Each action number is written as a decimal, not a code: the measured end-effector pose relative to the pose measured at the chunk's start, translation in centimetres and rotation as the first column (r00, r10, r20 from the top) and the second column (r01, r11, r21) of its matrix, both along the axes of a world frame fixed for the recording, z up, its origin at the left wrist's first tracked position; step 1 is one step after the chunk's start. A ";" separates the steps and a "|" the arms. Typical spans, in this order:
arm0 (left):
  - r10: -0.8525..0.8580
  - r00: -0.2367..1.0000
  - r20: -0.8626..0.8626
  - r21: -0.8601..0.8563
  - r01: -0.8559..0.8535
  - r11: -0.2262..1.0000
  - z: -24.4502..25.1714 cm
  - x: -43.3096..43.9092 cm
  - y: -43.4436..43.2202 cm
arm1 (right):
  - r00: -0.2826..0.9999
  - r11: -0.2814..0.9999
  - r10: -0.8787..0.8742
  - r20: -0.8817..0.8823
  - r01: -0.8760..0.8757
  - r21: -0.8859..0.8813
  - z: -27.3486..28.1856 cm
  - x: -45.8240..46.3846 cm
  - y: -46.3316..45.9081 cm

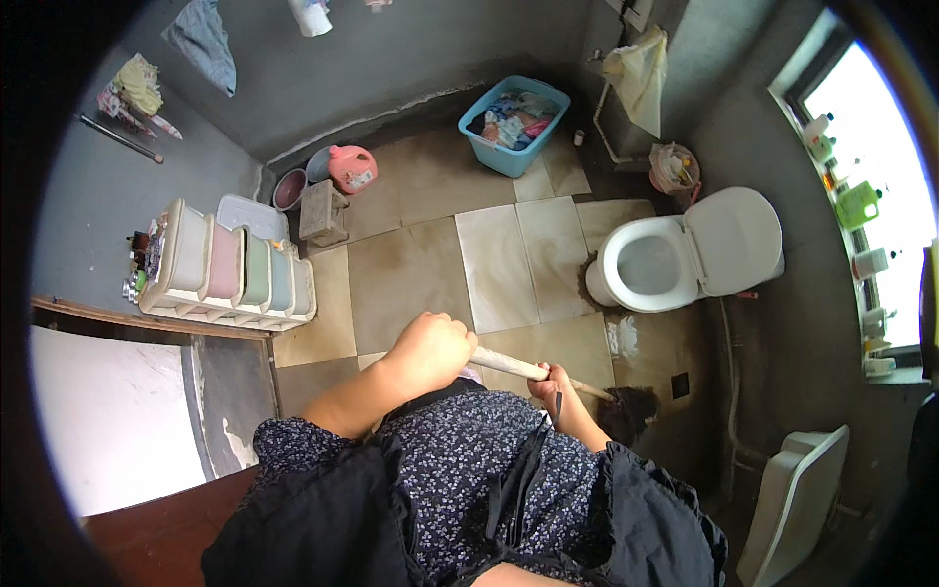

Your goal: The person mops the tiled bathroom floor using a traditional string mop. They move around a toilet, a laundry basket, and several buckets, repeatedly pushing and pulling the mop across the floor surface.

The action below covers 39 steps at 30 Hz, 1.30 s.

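My left hand is closed around the upper end of a pale mop handle. Further down, my right hand grips the same handle, which slants down to the right. The dark, wet-looking mop head rests on the tiled floor, to the right of my right hand. Close by it lies a square floor drain. A white toilet with its lid raised stands beyond the mop head.
To the left stands a plastic drawer unit, with a small stool and a pink jug behind it. A blue tub holds clothes at the back wall. A waste bin sits behind the toilet; a white basin leans at right.
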<state>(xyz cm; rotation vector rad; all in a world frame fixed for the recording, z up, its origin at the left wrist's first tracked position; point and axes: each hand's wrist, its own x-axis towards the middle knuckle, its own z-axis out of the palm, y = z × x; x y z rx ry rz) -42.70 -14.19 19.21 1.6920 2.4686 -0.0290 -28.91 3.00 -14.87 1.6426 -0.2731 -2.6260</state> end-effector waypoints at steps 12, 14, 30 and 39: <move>0.114 0.796 0.594 0.477 -0.464 0.747 1.4 -12.0 -13.5 | 0.991 0.995 -0.082 0.102 0.076 0.066 -5.2 -13.0 -7.8; 0.116 0.729 0.674 0.480 -0.553 0.681 0.9 -13.3 -14.7 | 0.978 0.999 -0.036 0.204 0.028 0.041 -4.0 -14.6 -8.5; -0.078 0.330 0.941 0.276 -0.612 0.741 -3.3 -17.1 -18.3 | 0.973 0.992 0.117 0.197 -0.124 0.027 2.1 -15.2 -6.4; 0.012 -0.019 1.000 -0.022 -0.643 0.765 -6.4 -17.9 -19.0 | 0.988 0.994 -0.029 0.152 0.012 0.111 6.3 -11.2 -5.0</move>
